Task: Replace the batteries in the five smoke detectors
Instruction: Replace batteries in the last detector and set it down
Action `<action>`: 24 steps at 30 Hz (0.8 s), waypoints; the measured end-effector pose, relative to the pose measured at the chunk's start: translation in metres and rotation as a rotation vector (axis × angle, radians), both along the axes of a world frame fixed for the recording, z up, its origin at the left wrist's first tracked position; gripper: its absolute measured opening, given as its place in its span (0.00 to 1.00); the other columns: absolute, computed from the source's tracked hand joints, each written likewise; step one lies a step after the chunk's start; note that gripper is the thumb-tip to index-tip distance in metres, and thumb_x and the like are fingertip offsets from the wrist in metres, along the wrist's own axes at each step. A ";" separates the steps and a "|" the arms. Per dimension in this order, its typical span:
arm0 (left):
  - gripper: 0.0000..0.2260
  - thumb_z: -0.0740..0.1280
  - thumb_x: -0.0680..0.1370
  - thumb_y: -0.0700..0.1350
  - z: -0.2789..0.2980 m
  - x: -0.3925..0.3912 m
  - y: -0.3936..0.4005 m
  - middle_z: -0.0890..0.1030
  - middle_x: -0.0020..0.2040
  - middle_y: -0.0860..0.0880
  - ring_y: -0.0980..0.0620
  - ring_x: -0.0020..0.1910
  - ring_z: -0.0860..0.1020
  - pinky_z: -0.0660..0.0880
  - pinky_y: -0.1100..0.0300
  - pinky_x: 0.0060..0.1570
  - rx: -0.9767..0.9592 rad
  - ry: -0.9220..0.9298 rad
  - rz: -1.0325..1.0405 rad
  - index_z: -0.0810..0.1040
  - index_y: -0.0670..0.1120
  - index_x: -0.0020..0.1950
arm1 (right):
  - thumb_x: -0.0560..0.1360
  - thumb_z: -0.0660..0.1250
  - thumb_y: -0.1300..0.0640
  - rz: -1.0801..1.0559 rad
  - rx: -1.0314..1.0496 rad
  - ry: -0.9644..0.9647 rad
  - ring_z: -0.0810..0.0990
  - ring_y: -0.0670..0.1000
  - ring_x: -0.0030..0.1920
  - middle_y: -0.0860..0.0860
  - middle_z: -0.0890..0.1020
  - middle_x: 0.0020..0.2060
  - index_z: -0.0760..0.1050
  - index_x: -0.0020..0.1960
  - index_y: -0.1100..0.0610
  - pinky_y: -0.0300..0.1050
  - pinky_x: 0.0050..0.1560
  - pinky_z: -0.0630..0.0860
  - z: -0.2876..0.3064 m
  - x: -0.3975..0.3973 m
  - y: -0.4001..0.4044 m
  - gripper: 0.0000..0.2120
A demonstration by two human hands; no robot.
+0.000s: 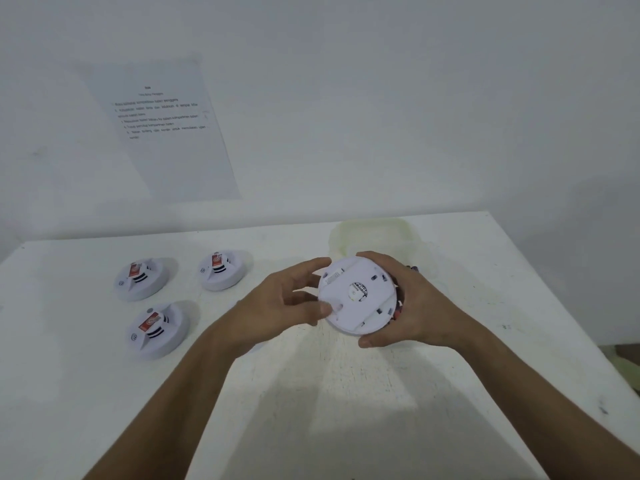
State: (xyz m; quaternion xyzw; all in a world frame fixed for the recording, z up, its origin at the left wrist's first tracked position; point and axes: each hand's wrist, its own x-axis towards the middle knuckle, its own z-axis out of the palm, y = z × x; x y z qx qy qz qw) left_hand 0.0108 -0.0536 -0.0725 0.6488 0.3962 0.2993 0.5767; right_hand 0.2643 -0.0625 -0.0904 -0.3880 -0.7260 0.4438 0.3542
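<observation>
Showing white round detector [356,295] (back up), held

A white table [346,410] carries three smoke detectors (each bearing a red label): one [143,278] left of another [223,270], the third [157,330] nearer than both. A translucent container [374,233] is set right of them.

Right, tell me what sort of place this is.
Probably a plain indoor workbench set up for a practice task, not a lived-in room. A bare white table stands against a white wall, a printed instruction sheet is stuck to the wall, and three detectors lie in a group.
</observation>
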 end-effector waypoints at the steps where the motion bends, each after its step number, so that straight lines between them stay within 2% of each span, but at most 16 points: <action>1: 0.29 0.72 0.73 0.45 0.001 0.000 0.001 0.83 0.57 0.51 0.50 0.49 0.82 0.80 0.59 0.47 -0.006 0.014 0.000 0.70 0.56 0.72 | 0.58 0.86 0.63 0.043 -0.038 -0.017 0.74 0.42 0.66 0.38 0.76 0.64 0.65 0.73 0.47 0.36 0.58 0.77 -0.001 0.003 0.000 0.50; 3: 0.27 0.70 0.74 0.45 0.003 -0.001 0.006 0.83 0.54 0.46 0.51 0.46 0.81 0.79 0.59 0.45 -0.043 0.033 -0.037 0.69 0.58 0.72 | 0.58 0.86 0.62 0.100 -0.111 -0.047 0.73 0.40 0.67 0.34 0.74 0.64 0.61 0.75 0.42 0.36 0.57 0.78 0.000 0.008 0.000 0.54; 5: 0.26 0.69 0.76 0.43 0.005 -0.004 0.011 0.80 0.57 0.39 0.49 0.45 0.80 0.78 0.57 0.43 -0.112 0.025 -0.100 0.70 0.58 0.72 | 0.58 0.86 0.60 0.116 -0.123 -0.084 0.72 0.41 0.66 0.33 0.73 0.64 0.59 0.75 0.38 0.41 0.58 0.80 0.003 0.009 0.000 0.55; 8: 0.26 0.70 0.76 0.42 0.000 -0.010 0.015 0.78 0.64 0.43 0.44 0.53 0.79 0.78 0.56 0.44 -0.131 -0.001 -0.161 0.70 0.55 0.73 | 0.57 0.87 0.58 0.046 -0.096 -0.086 0.76 0.43 0.58 0.32 0.74 0.60 0.62 0.73 0.39 0.44 0.51 0.81 0.003 0.008 0.003 0.53; 11: 0.29 0.73 0.74 0.42 -0.005 -0.014 0.015 0.76 0.67 0.45 0.45 0.55 0.79 0.78 0.56 0.46 -0.126 -0.075 -0.207 0.69 0.57 0.73 | 0.60 0.85 0.65 -0.041 -0.169 0.077 0.80 0.49 0.49 0.43 0.79 0.57 0.72 0.69 0.45 0.42 0.43 0.80 -0.002 0.010 0.003 0.43; 13: 0.32 0.74 0.74 0.42 -0.005 -0.014 0.014 0.76 0.67 0.45 0.47 0.53 0.80 0.78 0.56 0.48 -0.078 -0.056 -0.248 0.67 0.57 0.75 | 0.65 0.81 0.67 -0.080 -0.173 0.124 0.81 0.53 0.46 0.49 0.81 0.57 0.77 0.66 0.48 0.42 0.45 0.80 -0.004 0.011 0.002 0.33; 15: 0.35 0.75 0.73 0.38 -0.006 -0.013 0.014 0.77 0.67 0.48 0.45 0.58 0.80 0.79 0.55 0.50 -0.048 -0.041 -0.235 0.66 0.58 0.75 | 0.71 0.77 0.65 -0.069 -0.168 0.117 0.81 0.52 0.45 0.50 0.82 0.58 0.76 0.68 0.48 0.41 0.48 0.80 -0.007 0.010 0.000 0.29; 17: 0.38 0.77 0.70 0.37 -0.007 -0.012 0.014 0.79 0.64 0.48 0.43 0.58 0.81 0.80 0.55 0.50 -0.031 -0.034 -0.171 0.67 0.60 0.73 | 0.76 0.73 0.63 -0.021 -0.174 0.090 0.81 0.49 0.46 0.48 0.81 0.62 0.69 0.74 0.45 0.44 0.52 0.80 -0.008 0.009 -0.002 0.31; 20: 0.41 0.82 0.63 0.41 -0.008 -0.004 0.011 0.84 0.55 0.46 0.42 0.49 0.84 0.82 0.52 0.47 0.058 0.026 -0.015 0.69 0.64 0.70 | 0.75 0.73 0.61 0.058 -0.200 0.041 0.78 0.61 0.57 0.49 0.75 0.69 0.59 0.78 0.40 0.55 0.57 0.81 -0.008 0.007 -0.002 0.39; 22: 0.41 0.84 0.59 0.48 -0.010 0.003 0.007 0.84 0.51 0.50 0.47 0.44 0.84 0.81 0.57 0.41 0.162 0.091 0.084 0.71 0.63 0.68 | 0.71 0.77 0.60 0.072 -0.201 0.043 0.75 0.65 0.61 0.46 0.73 0.70 0.57 0.78 0.37 0.57 0.54 0.82 -0.006 0.005 -0.001 0.45; 24: 0.40 0.84 0.58 0.51 -0.013 0.010 0.004 0.84 0.50 0.54 0.52 0.41 0.83 0.77 0.64 0.36 0.245 0.133 0.150 0.72 0.62 0.68 | 0.66 0.81 0.56 0.039 -0.184 0.034 0.75 0.60 0.63 0.41 0.72 0.70 0.57 0.77 0.35 0.54 0.53 0.82 -0.005 0.002 -0.001 0.50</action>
